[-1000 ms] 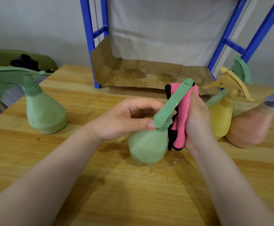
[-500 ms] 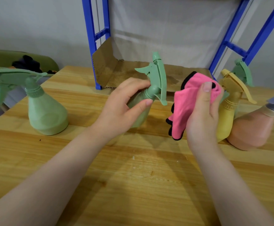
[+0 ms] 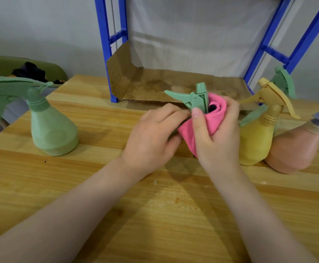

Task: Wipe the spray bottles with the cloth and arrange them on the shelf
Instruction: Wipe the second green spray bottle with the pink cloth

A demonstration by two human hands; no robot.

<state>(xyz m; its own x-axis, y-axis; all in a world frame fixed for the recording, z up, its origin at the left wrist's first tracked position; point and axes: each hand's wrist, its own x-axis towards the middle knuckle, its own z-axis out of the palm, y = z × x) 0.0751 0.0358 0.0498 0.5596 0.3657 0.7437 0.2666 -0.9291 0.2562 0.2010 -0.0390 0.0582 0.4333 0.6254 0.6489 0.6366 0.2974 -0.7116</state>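
Observation:
A green spray bottle [image 3: 192,98] is held over the wooden table [image 3: 155,215], only its trigger head showing. My left hand [image 3: 153,137] grips its body from the left. A pink cloth [image 3: 210,118] with black trim is wrapped around the bottle, and my right hand [image 3: 216,131] presses it on, thumb by the neck. Another green bottle [image 3: 50,124] stands at the left. At the right stand a yellow bottle [image 3: 259,133], a peach bottle [image 3: 295,149] and a green one [image 3: 284,82] behind them. The blue shelf [image 3: 115,54] with a cardboard liner [image 3: 174,84] is straight ahead.
A green chair [image 3: 6,65] with a dark item on it stands beyond the table's left corner. A grey wall backs the shelf. The bottles at the right crowd the shelf's right post.
The bottle came back down toward the table with its trigger pointing left. My right hand brought the cloth in from the right and wrapped it around the bottle's body.

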